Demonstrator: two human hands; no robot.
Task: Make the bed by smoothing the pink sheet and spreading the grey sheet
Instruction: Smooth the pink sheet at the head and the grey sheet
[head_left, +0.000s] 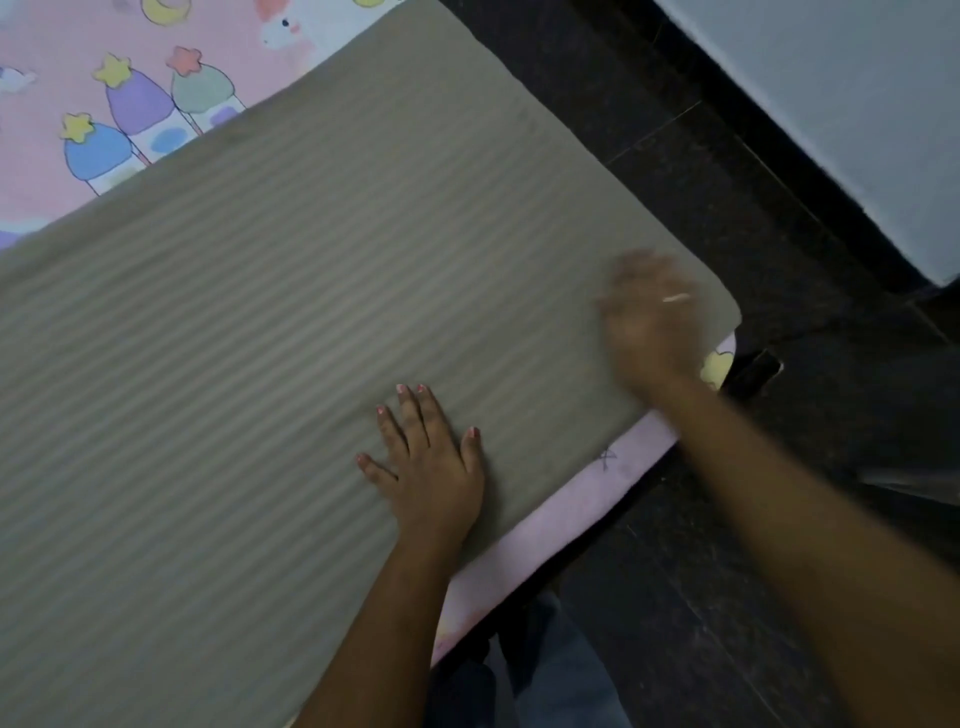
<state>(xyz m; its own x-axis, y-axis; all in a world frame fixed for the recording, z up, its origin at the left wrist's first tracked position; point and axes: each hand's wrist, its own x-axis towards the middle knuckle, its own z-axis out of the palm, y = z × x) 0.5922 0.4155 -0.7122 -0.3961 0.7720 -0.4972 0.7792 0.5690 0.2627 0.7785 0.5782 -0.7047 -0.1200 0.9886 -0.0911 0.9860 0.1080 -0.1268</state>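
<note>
Near the front hem of the grey sheet (311, 286), left hand (426, 467) presses flat, grip apart. Right hand (647, 317) blurred at the far corner; cannot tell its grip. Risk: a hard sweep drags the grey sheet askew, rucking the pink sheet (47, 176) beneath and beyond.

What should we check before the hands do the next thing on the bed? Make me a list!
1. Left hand flat on the grey sheet: ok, fingers straight and spread.
2. Right hand touching the sheet near its corner: cannot tell, it is blurred.
3. Grey sheet free of big wrinkles: ok where visible, only its stripes show.
4. Grey sheet covering the pink sheet: not ok, a pink strip shows along the near edge and a wide pink part at the far side.
5. Pink sheet smooth underneath: cannot tell, hidden by the grey one.
</note>
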